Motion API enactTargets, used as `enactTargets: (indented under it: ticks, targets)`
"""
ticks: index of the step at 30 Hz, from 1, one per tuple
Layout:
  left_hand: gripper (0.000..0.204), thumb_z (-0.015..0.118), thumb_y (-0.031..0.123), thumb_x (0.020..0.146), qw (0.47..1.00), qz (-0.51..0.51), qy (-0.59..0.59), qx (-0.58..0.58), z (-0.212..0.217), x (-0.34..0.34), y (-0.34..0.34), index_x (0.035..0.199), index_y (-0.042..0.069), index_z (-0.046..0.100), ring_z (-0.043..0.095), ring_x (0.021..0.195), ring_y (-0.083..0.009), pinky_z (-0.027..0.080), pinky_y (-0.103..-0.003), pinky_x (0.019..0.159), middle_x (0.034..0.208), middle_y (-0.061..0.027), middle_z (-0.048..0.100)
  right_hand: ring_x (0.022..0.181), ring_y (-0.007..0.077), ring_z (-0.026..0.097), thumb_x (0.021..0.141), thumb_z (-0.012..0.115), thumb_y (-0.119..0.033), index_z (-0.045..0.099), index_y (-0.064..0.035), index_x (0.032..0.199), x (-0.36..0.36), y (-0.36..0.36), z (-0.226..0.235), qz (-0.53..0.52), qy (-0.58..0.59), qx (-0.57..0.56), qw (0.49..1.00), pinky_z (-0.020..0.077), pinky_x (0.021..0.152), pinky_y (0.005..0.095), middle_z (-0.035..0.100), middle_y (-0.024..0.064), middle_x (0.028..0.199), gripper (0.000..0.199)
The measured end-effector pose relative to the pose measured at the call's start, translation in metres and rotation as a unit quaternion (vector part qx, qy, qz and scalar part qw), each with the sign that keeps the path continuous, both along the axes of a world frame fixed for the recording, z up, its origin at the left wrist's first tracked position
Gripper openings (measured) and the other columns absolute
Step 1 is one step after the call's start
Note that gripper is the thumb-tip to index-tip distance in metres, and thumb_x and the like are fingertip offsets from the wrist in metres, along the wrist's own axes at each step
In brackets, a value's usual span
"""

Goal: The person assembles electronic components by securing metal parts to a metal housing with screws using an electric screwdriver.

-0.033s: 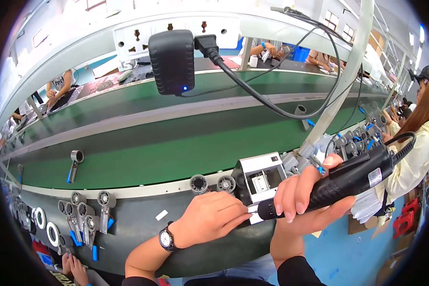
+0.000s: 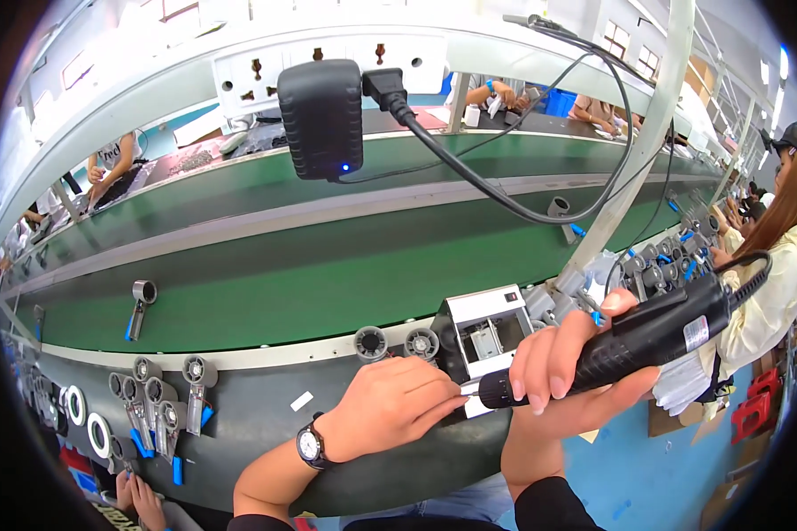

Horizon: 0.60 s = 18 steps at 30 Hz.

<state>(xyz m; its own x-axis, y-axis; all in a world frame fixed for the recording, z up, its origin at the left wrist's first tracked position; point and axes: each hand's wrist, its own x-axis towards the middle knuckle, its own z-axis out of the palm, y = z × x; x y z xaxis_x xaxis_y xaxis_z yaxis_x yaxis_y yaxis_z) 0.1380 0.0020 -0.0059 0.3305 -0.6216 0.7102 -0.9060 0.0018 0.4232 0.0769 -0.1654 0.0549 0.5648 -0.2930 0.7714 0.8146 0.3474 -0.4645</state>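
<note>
The right hand (image 2: 562, 367) is clamped around a black electric screwdriver (image 2: 642, 341), fingers wrapped over its barrel and thumb raised along the top; the tool lies nearly level, its tip pointing left toward the left hand (image 2: 394, 407); that hand, with a wristwatch (image 2: 310, 445) on the wrist, has its fingers drawn together at the tip, pinching something too small to make out; just beyond the fingertips a small white and metal fixture (image 2: 487, 327) sits at the edge of the grey worktop (image 2: 266, 425); two round fan-like parts (image 2: 397, 342) rest beside it to the left; further left lie grey handled parts with blue ends (image 2: 164, 407); behind runs a green conveyor belt (image 2: 328, 274) carrying one such part (image 2: 139, 305); overhead, a black power adapter (image 2: 321, 119) is plugged into a white socket strip (image 2: 328, 66); other people work along the far side.
</note>
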Motion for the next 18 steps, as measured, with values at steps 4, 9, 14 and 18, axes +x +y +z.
enactTargets:
  ticks: [4,9,14,18]
  targets:
    - [0.013,0.079,0.01,0.076,1.0,0.015,0.01,-0.014,0.0,0.005,0.0,0.083,0.006,0.07,0.065,0.069,-0.0201,0.052,-0.03,0.059,0.077,-0.004,0.068,0.039,0.0141,0.047,0.098,0.044,-0.06,0.032,-0.0059,0.127,0.005,0.001,-0.006,0.002,-0.035,0.022,0.999,0.0456,0.041,0.0291,0.046,0.0037,0.06,0.063]
    - [0.011,0.078,0.01,0.076,0.999,0.053,-0.008,-0.003,-0.001,0.004,0.007,0.082,0.006,0.07,0.065,0.069,-0.0203,0.052,-0.031,0.06,0.077,-0.0037,0.068,0.039,0.0148,0.048,0.097,0.05,-0.056,0.033,-0.0056,0.119,0.013,0.013,-0.008,-0.024,-0.014,0.015,1.0,0.0455,0.039,0.0286,0.046,0.0041,0.059,0.058]
    - [0.012,0.076,0.012,0.079,0.999,0.038,0.017,0.011,-0.008,0.001,-0.004,0.087,0.006,0.068,0.065,0.075,-0.0216,0.053,-0.032,0.065,0.083,-0.004,0.067,0.04,0.0142,0.045,0.096,0.057,-0.048,0.032,-0.0036,0.119,0.005,0.013,-0.007,-0.018,-0.043,0.029,0.998,0.0428,0.038,0.0271,0.045,0.0049,0.061,0.056]
    - [0.018,0.075,0.015,0.082,0.998,0.043,0.05,-0.017,-0.009,0.002,0.003,0.088,0.004,0.062,0.062,0.075,-0.0265,0.05,-0.035,0.063,0.082,-0.0069,0.062,0.04,0.0111,0.042,0.1,0.051,-0.043,0.031,-0.0017,0.122,0.011,0.021,-0.006,-0.019,-0.04,0.007,0.999,0.0384,0.038,0.0231,0.044,0.0035,0.063,0.05]
